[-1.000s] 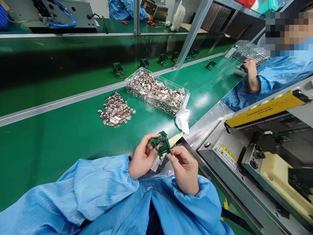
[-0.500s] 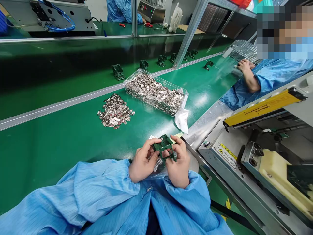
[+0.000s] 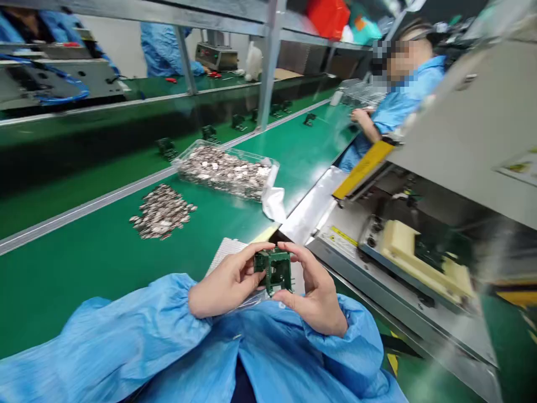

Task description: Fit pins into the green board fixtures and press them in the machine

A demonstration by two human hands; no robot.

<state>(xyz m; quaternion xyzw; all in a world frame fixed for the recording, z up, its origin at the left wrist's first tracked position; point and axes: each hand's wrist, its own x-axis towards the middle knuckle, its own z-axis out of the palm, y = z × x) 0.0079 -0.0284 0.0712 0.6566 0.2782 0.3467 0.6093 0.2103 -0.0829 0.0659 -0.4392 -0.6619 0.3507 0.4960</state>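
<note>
Lower centre of the frame: both hands are gripping one small dark-green part (image 3: 274, 270), boxy and ribbed, hard plastic by the look, with pale metal bits showing in its frame. Left hand (image 3: 222, 285) is pinching its left edge, thumb and forefinger closed on it. Right hand (image 3: 314, 294) is clamping the right side, thumb on top, fingers curling underneath. Both wrists are coming out of loose, shiny blue sleeves.

Just behind the part, a flat pale sheet (image 3: 224, 253) with a fine dotted texture is lying on the smooth green bench mat (image 3: 84, 268).

Left of centre: a loose heap of small silvery metal pieces (image 3: 161, 211) is sitting on the mat. Beyond it, a clear plastic tray (image 3: 224, 169) is holding many more of the same.

Right of centre: a grey metal machine (image 3: 403, 246) is standing with a cream block and a yellow bar. Upper right: a co-worker's arm (image 3: 364, 123) in blue is resting on the bench. The right side is blurring.
</note>
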